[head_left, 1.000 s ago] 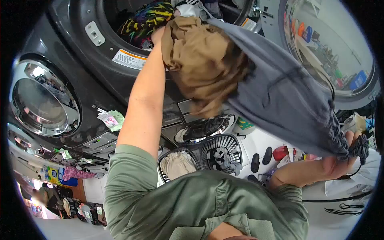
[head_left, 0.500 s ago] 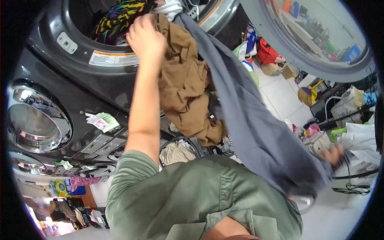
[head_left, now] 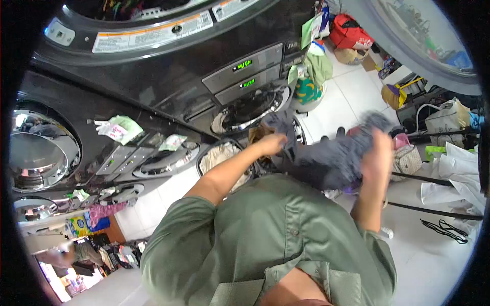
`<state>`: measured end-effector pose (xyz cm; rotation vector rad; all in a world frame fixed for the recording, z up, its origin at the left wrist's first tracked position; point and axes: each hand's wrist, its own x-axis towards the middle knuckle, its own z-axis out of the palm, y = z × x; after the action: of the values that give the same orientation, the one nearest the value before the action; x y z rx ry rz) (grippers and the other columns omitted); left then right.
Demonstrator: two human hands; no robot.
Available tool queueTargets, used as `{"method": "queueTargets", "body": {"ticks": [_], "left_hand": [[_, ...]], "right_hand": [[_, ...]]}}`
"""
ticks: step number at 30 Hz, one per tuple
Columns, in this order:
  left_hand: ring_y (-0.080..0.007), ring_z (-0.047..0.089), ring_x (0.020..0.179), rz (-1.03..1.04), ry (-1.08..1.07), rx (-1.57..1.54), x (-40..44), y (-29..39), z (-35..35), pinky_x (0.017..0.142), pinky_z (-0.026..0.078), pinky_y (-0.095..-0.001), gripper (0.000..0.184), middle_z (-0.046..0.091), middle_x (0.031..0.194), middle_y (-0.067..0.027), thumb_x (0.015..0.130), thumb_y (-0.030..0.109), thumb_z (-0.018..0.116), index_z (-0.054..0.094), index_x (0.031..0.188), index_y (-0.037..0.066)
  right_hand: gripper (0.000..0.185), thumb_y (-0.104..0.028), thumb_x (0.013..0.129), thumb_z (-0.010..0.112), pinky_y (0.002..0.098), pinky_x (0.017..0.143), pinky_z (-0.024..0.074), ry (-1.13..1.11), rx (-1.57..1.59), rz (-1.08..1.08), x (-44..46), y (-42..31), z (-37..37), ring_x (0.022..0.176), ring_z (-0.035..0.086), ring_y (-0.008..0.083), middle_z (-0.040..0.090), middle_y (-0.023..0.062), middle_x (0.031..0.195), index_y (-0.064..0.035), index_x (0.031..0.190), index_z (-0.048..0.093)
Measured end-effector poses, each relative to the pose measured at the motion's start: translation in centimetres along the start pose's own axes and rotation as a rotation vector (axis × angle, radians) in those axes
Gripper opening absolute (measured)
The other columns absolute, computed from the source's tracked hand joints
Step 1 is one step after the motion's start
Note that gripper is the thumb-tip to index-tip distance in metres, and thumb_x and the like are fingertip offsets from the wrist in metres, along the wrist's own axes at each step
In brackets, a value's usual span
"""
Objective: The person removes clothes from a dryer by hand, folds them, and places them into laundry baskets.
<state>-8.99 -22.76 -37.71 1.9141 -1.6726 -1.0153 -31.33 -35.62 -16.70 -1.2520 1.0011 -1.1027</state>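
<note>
While a round washer door (head_left: 43, 148) shows at nine o'clock, a basket (head_left: 248, 176) of pale cloth (head_left: 217, 157) sits just left of centre. Next, brown cloth (head_left: 259, 133) lies at eleven o'clock from the left hand (head_left: 273, 144), which is closed on one end of the grey garment (head_left: 326, 162). The garment stretches toward three o'clock to the right hand (head_left: 376, 155), well apart from the left; blur hides whether its fingers grip. A red bag (head_left: 349, 34) rests at one o'clock.
</note>
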Motion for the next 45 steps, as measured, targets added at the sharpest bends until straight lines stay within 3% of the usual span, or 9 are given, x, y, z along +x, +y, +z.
{"method": "queueTargets", "body": {"ticks": [4,9,14,19,26,30,33,37,45], "left_hand": [[-0.0152,0.033,0.116,0.117,-0.002,-1.221,-2.2,5.3,-5.3,0.099,0.02,-0.0304,0.065,0.037,0.127,-0.0099,0.083,0.05,0.041,0.035,0.124,0.0],[-0.0122,0.056,0.076,0.122,0.511,-0.375,-3.6,7.5,-7.3,0.073,0.043,-0.027,0.05,0.062,0.083,-0.0088,0.06,0.026,0.073,0.055,0.101,0.003],[-0.0069,0.047,0.058,-0.125,0.164,-0.193,-8.5,5.5,-13.6,0.056,0.041,-0.0242,0.025,0.055,0.061,-0.0038,0.068,0.022,0.07,0.062,0.08,0.001],[-0.0138,0.058,0.077,-0.083,0.508,-0.856,-10.7,8.0,-22.1,0.071,0.047,-0.0257,0.031,0.06,0.091,-0.0083,0.082,0.019,0.055,0.052,0.103,-0.004],[-0.0154,0.05,0.096,0.468,0.483,-0.803,-10.2,17.4,-22.8,0.083,0.039,-0.0276,0.037,0.054,0.104,-0.0076,0.085,0.023,0.052,0.049,0.111,-0.003],[-0.0236,0.042,0.112,0.393,0.939,-0.521,-10.8,12.6,-21.2,0.089,0.037,-0.0319,0.061,0.041,0.124,-0.015,0.072,0.01,0.064,0.034,0.124,-0.001],[-0.0185,0.036,0.114,0.159,0.958,-0.545,-8.2,8.0,-16.1,0.089,0.036,-0.0278,0.084,0.024,0.134,-0.011,0.063,-0.006,0.067,0.019,0.131,0.004],[-0.0134,0.05,0.093,-0.072,0.522,-0.817,-5.1,3.4,-11.7,0.081,0.04,-0.0279,0.041,0.055,0.104,-0.0047,0.073,-0.004,0.059,0.05,0.112,0.005],[-0.014,0.051,0.08,-0.044,1.216,-0.971,-10.5,0.8,-14.9,0.071,0.04,-0.0261,0.022,0.055,0.085,-0.0054,0.074,0.012,0.059,0.054,0.093,0.002]], "right_hand": [[0.028,-0.008,0.081,0.046,0.0216,0.075,0.0401,-0.46,0.05,0.28,-0.1,4.2,7.5,0.084,0.053,0.0109,0.058,0.0061,0.095,0.0034,0.106,0.051],[0.028,-0.01,0.082,0.048,0.0226,0.075,0.0417,-0.619,0.294,0.259,0.5,0.0,10.4,0.084,0.054,0.0124,0.058,0.0072,0.095,0.0026,0.107,0.049],[0.035,-0.007,0.08,0.045,0.0286,0.079,0.0452,-0.951,0.307,0.134,7.6,-6.7,5.7,0.088,0.057,0.0172,0.056,0.0118,0.103,0.0042,0.113,0.044],[0.029,-0.016,0.084,0.047,0.0332,0.086,0.0421,-0.592,0.326,0.464,13.5,-4.0,8.4,0.096,0.055,0.0198,0.057,0.0105,0.104,0.0016,0.107,0.051],[0.052,-0.011,0.066,0.061,0.0318,0.081,0.0411,-0.685,-0.274,-0.689,0.6,-6.4,17.7,0.093,0.054,0.0216,0.056,0.0096,0.105,0.0036,0.112,0.041],[0.029,0.002,0.081,0.045,0.0309,0.078,0.0475,-0.947,0.481,0.098,2.8,-12.0,19.3,0.086,0.058,0.0196,0.058,0.0111,0.099,-0.0009,0.109,0.05],[0.027,-0.011,0.085,0.044,0.0357,0.081,0.0459,-1.277,0.579,0.13,4.1,-14.5,19.0,0.09,0.057,0.023,0.058,0.0132,0.099,0.0022,0.107,0.05],[0.03,-0.016,0.082,0.04,0.0409,0.083,0.0441,-1.146,0.619,0.225,6.9,-15.7,18.4,0.089,0.057,0.0283,0.058,0.0171,0.099,0.004,0.101,0.053],[0.029,-0.02,0.083,0.039,0.0426,0.082,0.0443,-1.08,0.734,0.103,9.5,-17.1,15.1,0.087,0.057,0.0294,0.059,0.0174,0.093,0.0002,0.093,0.057]]}}
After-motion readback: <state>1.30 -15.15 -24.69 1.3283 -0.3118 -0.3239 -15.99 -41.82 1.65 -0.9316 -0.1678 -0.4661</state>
